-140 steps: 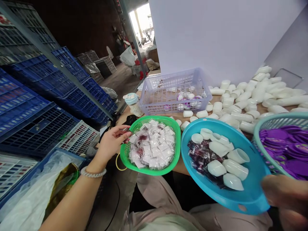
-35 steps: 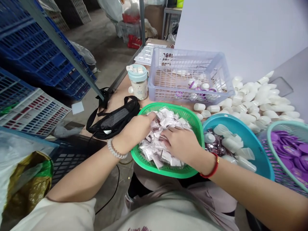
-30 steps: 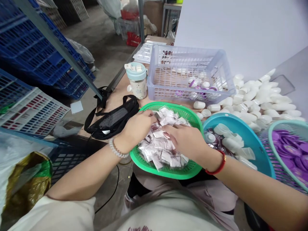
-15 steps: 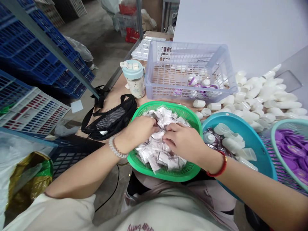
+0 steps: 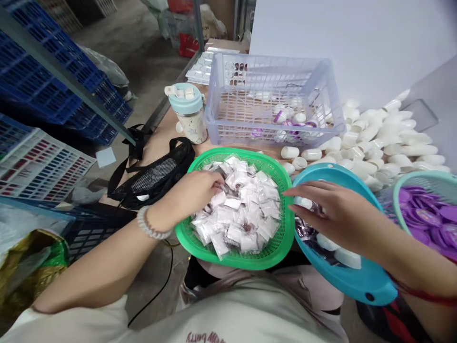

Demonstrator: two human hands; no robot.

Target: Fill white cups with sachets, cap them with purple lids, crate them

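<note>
"What's going on there?"

"Left hand (image 5: 203,190) is among packets (image 5: 232,214) in the green basket (image 5: 243,263); can't tell if it's gripping. Right hand (image 5: 332,209) hovers over the blue basin (image 5: 357,282), fingers parted."

"Picking out one packet calls for a fine pinch."

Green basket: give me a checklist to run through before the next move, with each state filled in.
1. Packets inside the rim of the green basket: ok, the visible packets lie within it.
2. Left hand free of packets: cannot tell, its fingertips are hidden among them.
3. Right hand clear of the packets: ok, it is over the blue basin.
4. Cup upright: ok.
5. White tubes all in containers: not ok, many lie loose on the table.
</note>
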